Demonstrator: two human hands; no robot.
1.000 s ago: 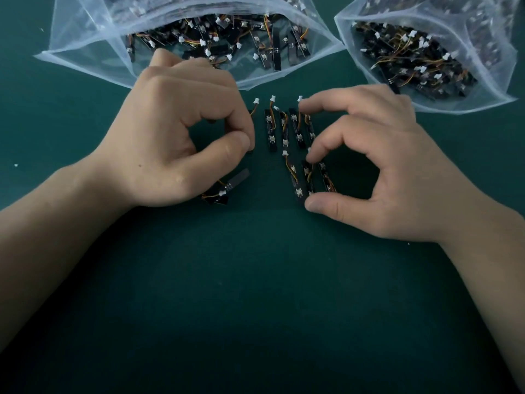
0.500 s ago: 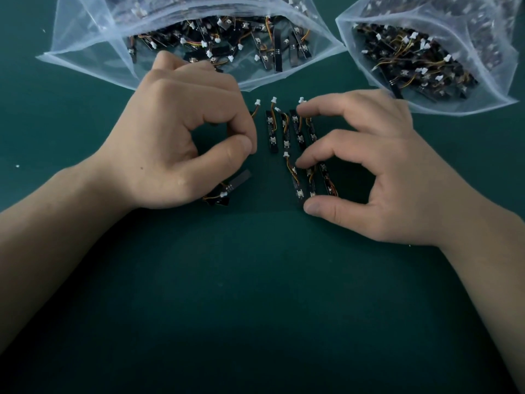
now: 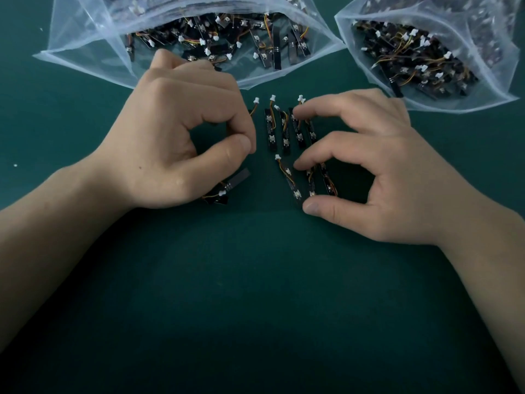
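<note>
Several small black circuit strips [image 3: 271, 132] with white plugs and orange wires lie in two short rows on the green mat. My left hand [image 3: 176, 143] is curled, and its thumb and index finger pinch the leftmost upper strip [image 3: 254, 105], which is mostly hidden. Another strip [image 3: 227, 189] pokes out from under that hand's heel. My right hand [image 3: 369, 172] arches over the rows. Its index fingertip touches the upper row, while its middle finger and thumb squeeze the lower row of strips [image 3: 295, 189] from both ends.
Two open clear plastic bags hold many more strips: one at the back left [image 3: 85, 44], one at the back right [image 3: 497, 81]. The green mat [image 3: 255, 294] stretches toward me between my forearms.
My right hand's index and middle fingertips have slid a little to the left across the rows. The left hand has kept its pinch and has hardly moved.
</note>
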